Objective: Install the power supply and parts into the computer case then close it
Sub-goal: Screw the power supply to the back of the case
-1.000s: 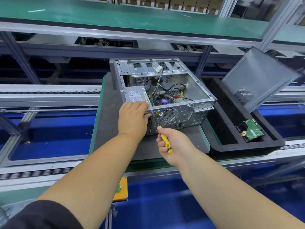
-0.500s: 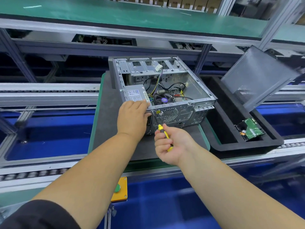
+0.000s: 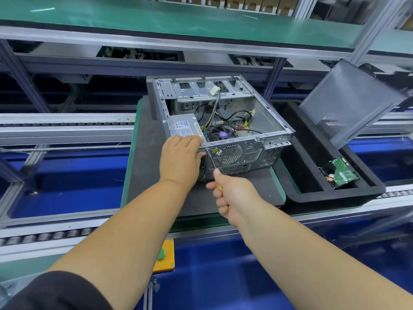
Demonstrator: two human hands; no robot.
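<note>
Left hand [image 3: 181, 161] rests flat on the power supply [image 3: 184, 128] at the computer case [image 3: 223, 128] corner, fingers straight; right hand [image 3: 234, 195] grips a screwdriver [image 3: 212, 159] against the case's back; side panel [image 3: 348, 101] leans over the tray [image 3: 312, 195] beside it on the worktop [image 3: 147, 171].

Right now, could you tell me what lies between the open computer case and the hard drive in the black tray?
In the head view, only bare black tray lies between the computer case and the hard drive.
</note>
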